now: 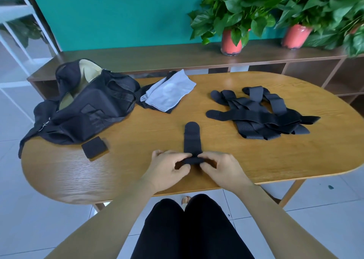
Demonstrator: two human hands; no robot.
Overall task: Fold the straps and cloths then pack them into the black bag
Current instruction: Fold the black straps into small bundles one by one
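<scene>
Two hands meet at six o'clock on the table [256, 156]: our left hand [169, 169] and right hand [220, 169] both pinch the rolled near end of one black strap [192, 140], whose rounded far tip points toward twelve. Our fingers hide most of the roll, so we cannot tell how many turns it has. At two o'clock lies a tangled heap of straps [260, 114]; they overlap too much for us to count. At ten o'clock the black bag [92, 105] slumps open, showing a tan lining, its left part hanging over the table edge. A folded strap [94, 147] sits just beside the bag at eight o'clock. At eleven o'clock a pale cloth [169, 91] covers a dark cloth [145, 95], mostly hidden. We can read no writing or label anywhere.
</scene>
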